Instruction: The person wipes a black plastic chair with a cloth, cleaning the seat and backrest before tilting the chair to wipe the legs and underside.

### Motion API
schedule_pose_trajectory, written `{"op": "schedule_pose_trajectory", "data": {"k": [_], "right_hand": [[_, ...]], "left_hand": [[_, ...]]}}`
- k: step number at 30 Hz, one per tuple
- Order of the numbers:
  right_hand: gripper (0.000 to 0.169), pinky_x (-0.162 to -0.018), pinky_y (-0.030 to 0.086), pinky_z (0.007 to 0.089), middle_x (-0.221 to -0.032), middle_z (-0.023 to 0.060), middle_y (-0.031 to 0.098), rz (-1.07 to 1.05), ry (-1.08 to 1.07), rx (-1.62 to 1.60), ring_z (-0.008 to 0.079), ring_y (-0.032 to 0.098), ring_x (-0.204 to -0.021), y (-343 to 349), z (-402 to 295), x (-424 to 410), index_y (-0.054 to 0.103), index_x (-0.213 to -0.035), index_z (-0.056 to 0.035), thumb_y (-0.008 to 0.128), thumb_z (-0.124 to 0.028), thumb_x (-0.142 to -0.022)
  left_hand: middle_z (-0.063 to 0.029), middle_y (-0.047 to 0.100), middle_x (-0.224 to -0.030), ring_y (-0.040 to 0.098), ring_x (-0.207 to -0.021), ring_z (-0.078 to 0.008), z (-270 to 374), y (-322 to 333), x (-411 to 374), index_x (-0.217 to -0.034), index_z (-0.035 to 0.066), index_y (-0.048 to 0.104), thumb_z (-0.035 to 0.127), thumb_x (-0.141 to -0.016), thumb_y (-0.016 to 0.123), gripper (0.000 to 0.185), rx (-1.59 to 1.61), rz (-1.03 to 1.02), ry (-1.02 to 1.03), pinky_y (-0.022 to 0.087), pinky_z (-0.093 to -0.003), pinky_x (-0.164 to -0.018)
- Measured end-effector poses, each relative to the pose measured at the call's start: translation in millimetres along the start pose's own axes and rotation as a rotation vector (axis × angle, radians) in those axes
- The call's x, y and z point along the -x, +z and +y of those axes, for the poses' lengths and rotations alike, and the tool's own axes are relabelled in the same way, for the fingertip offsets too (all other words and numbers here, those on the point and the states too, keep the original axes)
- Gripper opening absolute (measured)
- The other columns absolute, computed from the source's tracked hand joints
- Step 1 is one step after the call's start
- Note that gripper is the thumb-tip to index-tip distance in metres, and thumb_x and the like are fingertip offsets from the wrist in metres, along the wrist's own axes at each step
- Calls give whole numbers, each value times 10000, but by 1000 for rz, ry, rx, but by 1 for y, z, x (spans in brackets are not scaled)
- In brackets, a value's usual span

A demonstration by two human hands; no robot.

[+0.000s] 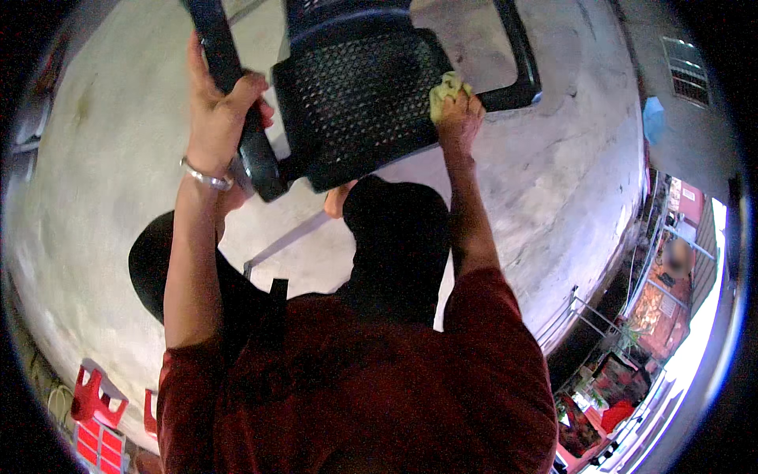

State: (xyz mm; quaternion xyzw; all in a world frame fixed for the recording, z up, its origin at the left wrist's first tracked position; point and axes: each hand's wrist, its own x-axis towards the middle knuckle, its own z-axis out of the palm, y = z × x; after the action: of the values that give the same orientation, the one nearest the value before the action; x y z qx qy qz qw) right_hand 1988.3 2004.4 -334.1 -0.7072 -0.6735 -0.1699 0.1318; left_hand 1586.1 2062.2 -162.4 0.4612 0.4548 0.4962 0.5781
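Observation:
A black plastic armchair [361,89] with a perforated seat is in front of me at the top of the view, turned at an angle. Its backrest is cut off by the upper edge. My left hand [222,112], with a metal band at the wrist, is wrapped around the chair's left armrest [222,50]. In my right hand [462,121] is a crumpled yellow-green cloth [445,95], held against the right edge of the seat. The right armrest [524,65] curves beyond that hand. Part of a bare foot [339,200] shows below the seat.
Pale concrete floor [533,195] surrounds the chair. Red plastic chairs [95,394] stand at the lower left. At the right are metal rails [595,314], a light-blue object [654,120] and a barred opening [686,70]. My dark-clad knees are below the chair.

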Motion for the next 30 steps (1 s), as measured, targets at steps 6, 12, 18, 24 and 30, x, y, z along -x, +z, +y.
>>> {"op": "schedule_pose_trajectory", "data": {"k": [6, 12, 18, 24, 30], "right_hand": [[247, -932, 391, 492, -1130, 113, 584, -305, -40, -43, 320, 477, -1129, -49, -68, 21, 636, -1023, -96, 571, -284, -876], [264, -668, 528, 381, -1038, 119, 647, 244, -688, -314, 273, 635, -821, -28, -101, 45, 596, -1057, -79, 588, -270, -875], [266, -757, 499, 410, -938, 142, 616, -253, 380, -835, 272, 595, -838, -68, -45, 13, 592, -987, -30, 510, -280, -946], [313, -845, 430, 511, -1050, 195, 599, -204, 63, -27, 382, 544, -981, -34, -10, 9, 585, -1081, -53, 617, -251, -841], [391, -856, 493, 377, -1111, 161, 651, -575, -117, -562, 280, 645, -980, -79, -107, -28, 606, -1166, -83, 683, -173, -793]], "left_hand": [[-96, 617, -803, 616, -548, -163, 13, 0, 11, -1433, 154, 195, 57, -824, 644, 763, -62, 21, -3, 522, -289, -456], [-75, 575, -730, 546, -499, -157, 16, 0, 10, -1467, 186, 182, -16, -822, 562, 775, 47, 63, -100, 482, -299, -453], [-78, 620, -887, 632, -745, -177, 3, -13, 23, -1393, 116, 258, 270, -838, 697, 724, -44, 82, -111, 531, -330, -694], [-22, 593, -792, 582, -671, -116, -11, 2, 66, -1081, 87, 484, 272, -835, 722, 388, 218, -39, -249, 469, -255, -594], [-14, 574, -657, 536, -488, -120, -4, -27, 19, -976, 3, 496, 162, -850, 700, 289, 85, 103, -109, 466, -253, -484]]}}
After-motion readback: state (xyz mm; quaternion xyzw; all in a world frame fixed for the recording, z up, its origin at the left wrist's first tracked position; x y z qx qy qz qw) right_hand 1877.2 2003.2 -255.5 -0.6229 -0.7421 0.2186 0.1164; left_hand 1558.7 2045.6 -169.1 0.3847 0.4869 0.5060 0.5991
